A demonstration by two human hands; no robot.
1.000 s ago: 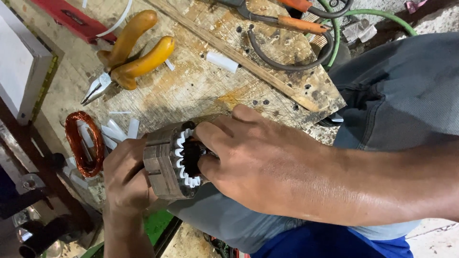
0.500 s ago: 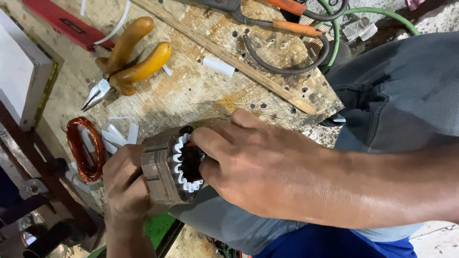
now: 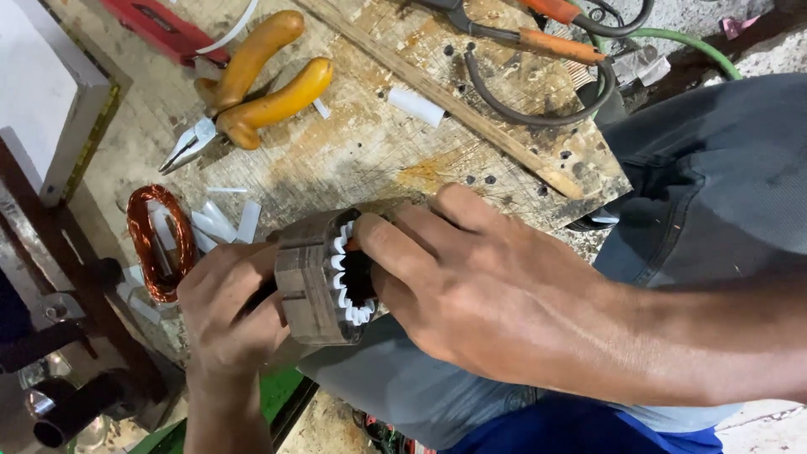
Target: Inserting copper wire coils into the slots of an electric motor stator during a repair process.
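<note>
- Head view, I see left hand gripping the motor stator over the lap
- right hand pinching at its white slot liners
- liners seated, copper coil lies unfitted on the bench

**Motor repair workshop**

Scarred, drilled wooden bench. Yellow-handled pliers far left, orange-handled cutters far right. Copper wire coil at left edge, white paper strips beside it. Motor core near centre.

No packages, labels, signs or screens anywhere on the workbench
</note>
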